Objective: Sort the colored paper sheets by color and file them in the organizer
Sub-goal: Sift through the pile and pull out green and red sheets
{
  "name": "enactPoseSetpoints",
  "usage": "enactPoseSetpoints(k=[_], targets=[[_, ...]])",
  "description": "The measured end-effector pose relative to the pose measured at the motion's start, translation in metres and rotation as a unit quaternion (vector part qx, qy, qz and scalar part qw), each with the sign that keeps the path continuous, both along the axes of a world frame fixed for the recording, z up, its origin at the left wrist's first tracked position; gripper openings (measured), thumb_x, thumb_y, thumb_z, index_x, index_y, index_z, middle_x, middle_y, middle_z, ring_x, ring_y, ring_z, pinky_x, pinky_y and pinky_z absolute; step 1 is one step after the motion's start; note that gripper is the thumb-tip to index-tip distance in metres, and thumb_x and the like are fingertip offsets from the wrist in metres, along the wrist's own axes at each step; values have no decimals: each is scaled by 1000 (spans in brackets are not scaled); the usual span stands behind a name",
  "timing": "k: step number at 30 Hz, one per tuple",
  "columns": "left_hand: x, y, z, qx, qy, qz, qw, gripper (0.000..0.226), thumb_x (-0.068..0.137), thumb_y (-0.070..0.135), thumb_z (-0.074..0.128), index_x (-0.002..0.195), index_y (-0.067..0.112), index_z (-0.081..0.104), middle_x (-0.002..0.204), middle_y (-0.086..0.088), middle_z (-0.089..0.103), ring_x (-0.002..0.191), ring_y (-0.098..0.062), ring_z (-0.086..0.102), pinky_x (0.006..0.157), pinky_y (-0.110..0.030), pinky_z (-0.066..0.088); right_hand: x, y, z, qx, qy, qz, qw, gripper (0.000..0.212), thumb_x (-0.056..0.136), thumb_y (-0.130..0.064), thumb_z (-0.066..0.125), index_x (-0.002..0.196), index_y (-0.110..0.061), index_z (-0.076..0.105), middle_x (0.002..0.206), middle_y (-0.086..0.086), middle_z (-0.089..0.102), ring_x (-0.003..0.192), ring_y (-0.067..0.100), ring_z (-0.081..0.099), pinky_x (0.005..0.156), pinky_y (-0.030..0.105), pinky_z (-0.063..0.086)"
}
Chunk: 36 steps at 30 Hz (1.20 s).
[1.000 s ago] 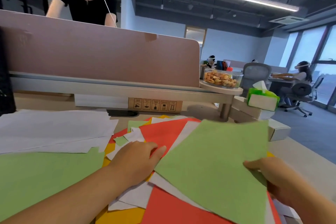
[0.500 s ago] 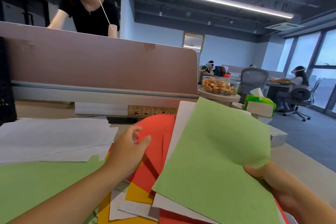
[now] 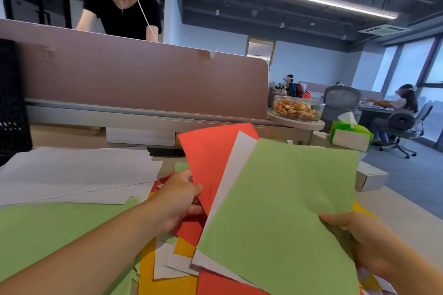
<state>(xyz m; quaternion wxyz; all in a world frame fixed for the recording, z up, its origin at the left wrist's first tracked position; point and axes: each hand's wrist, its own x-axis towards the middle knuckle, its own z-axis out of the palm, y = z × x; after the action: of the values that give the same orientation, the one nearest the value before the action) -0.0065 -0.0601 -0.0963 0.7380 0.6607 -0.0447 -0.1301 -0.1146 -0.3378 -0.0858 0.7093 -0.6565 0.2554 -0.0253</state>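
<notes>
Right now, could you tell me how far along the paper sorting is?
Partly done: a white stack and a green stack lie separated on the left. In hand: the left hand grips a red sheet, the right hand a green sheet. Left: the mixed pile underneath, plus filing.

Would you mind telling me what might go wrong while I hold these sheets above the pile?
The right hand holds the green sheet with a white sheet tucked behind it, so the two colours might get filed together. The left hand grips the red sheet near one edge, so it might crease or tear.
</notes>
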Motion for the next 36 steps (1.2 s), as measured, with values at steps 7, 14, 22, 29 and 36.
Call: enactPoseSetpoints(k=[7,14,22,29,36], targets=[[3,4,0,73,16,19,997,30,96,-5,35,109,13,56,96,-17,65,67,-22,64,43,-25,53,6,-10,-5,-94,-23,-105,990,12,85,5,58,96,0,63,73,13,65,57,24,57,53,28,42],[-5,9,3,172,50,1,984,23,82,0,33,86,15,49,53,-6,42,35,-15,38,38,-17,31,15,-32,-12,-80,-15,-196,977,24,83,0,64,107,2,60,92,16,65,82,32,61,81,44,50],[-15,3,7,210,-19,-80,974,55,68,8,83,110,30,56,93,-1,74,81,-23,72,69,-38,59,20,-29,-17,-73,3,-174,982,26,83,2,63,110,1,61,105,21,66,89,36,63,87,52,49],[-16,0,8,243,-61,-18,968,41,91,10,60,126,27,46,95,5,64,79,-13,63,55,-23,44,5,-29,-1,-29,31,-149,988,9,92,-5,52,87,-6,59,49,10,65,57,28,63,64,41,52],[-25,-4,1,341,-162,-43,925,99,59,37,88,137,32,28,112,13,60,101,-9,59,80,-24,47,-15,-36,10,-86,107,-80,987,14,90,0,50,77,2,56,39,12,57,26,22,51,44,29,48]])
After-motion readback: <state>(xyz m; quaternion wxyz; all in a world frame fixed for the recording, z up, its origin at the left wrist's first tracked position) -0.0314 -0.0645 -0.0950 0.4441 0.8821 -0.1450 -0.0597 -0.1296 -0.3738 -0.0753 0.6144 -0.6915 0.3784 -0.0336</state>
